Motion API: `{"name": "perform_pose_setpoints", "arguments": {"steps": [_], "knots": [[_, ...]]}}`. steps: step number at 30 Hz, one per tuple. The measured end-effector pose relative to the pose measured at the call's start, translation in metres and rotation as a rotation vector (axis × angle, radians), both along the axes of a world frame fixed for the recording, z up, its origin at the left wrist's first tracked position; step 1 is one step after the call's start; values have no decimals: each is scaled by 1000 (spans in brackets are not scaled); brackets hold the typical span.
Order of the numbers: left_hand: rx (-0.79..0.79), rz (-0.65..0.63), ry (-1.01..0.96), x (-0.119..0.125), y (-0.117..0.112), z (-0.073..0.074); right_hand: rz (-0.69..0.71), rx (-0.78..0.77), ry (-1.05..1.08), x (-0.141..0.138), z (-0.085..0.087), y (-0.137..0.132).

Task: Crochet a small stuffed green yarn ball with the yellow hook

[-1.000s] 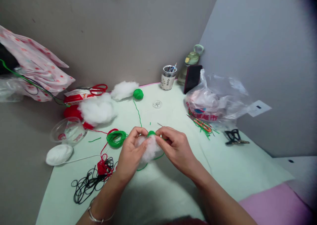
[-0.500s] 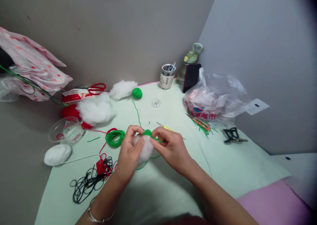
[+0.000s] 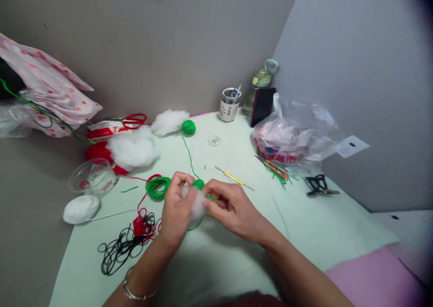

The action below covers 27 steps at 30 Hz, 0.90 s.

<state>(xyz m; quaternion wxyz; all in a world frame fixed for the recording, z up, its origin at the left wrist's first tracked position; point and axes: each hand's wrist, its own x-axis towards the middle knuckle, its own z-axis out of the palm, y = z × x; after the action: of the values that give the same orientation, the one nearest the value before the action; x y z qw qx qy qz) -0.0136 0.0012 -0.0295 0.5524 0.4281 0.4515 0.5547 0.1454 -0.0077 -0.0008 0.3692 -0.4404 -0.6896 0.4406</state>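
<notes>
My left hand is closed round a small green crocheted piece with a tuft of white stuffing against it. My right hand pinches at the same tuft and piece from the right, its fingers pressed together. A green yarn strand runs from the piece up to a small green yarn ball. A yellow-handled crochet hook lies on the pale green table just beyond my right hand, touched by neither hand.
A green yarn coil, tangled black and red cords, white stuffing heaps, a white ball, a clear cup and red scissors lie left. A pen cup, phone, plastic bag and black clip stand right.
Both hands have drawn slightly left and nearer, the stuffing tuft looks smaller between them, and the crochet hook that was behind my right hand now lies uncovered on the table.
</notes>
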Motion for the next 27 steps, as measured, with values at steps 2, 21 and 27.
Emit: {"name": "perform_pose_setpoints", "arguments": {"steps": [2, 21, 27], "knots": [[-14, 44, -35, 4, -1, 0, 37, 21, -19, 0, 0, 1], [-116, -195, -35, 3, -5, 5, -201, 41, -5, 5, -13, 11], [20, 15, 146, 0, 0, 1, 32, 148, -79, 8, 1, 3]]}}
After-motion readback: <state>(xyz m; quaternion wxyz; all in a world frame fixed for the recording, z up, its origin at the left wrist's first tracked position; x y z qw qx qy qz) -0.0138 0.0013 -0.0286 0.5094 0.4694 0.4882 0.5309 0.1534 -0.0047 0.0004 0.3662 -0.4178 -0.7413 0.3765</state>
